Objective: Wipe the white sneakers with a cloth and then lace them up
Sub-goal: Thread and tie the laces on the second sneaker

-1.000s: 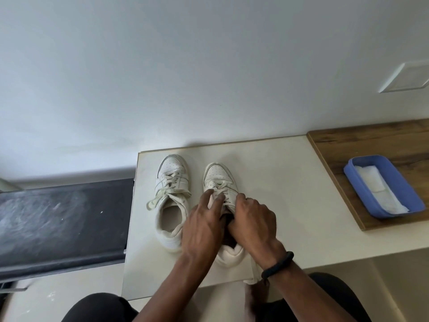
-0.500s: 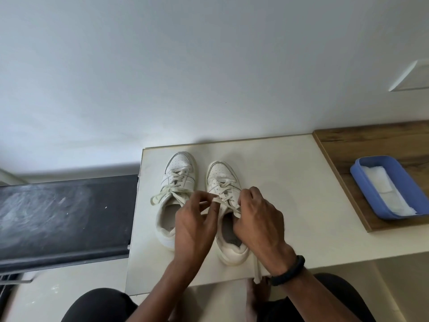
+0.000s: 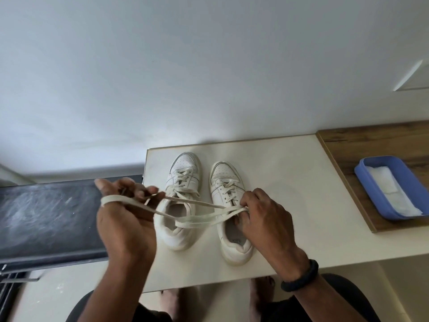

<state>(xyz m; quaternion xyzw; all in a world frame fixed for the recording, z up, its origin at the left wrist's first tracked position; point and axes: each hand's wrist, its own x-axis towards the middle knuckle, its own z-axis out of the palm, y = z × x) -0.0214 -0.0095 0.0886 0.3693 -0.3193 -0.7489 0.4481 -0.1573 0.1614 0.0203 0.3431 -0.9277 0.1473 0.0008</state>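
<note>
Now, step: knotting lace point(image 3: 199, 221) of right sneaker point(image 3: 236, 248) (left sneaker point(image 3: 183, 168) looks tied).
Left hand point(image 3: 125, 225): grip holds looped lace.
Right hand point(image 3: 262, 219): pinches lace.
Next: draw snug.

Cream tabletop point(image 3: 290, 177) spreads out under the right hand's point(image 3: 264, 221) fingers point(image 3: 248, 198). Well off to the right of them, a blue tray point(image 3: 408, 182) sits on a wooden board point(image 3: 371, 138) that meets the tabletop's edge. Behind the left hand's point(image 3: 125, 224) fingers point(image 3: 139, 192) and running away to their left, a scuffed dark slab point(image 3: 46, 217). Far beyond both sets of fingers, plain white wall point(image 3: 185, 66), with a pale plate point(image 3: 415, 77) high on the right. A black band point(image 3: 301, 277) circles the wrist behind the right fingers. Bare feet point(image 3: 171, 300) show below the table's near edge.
</note>
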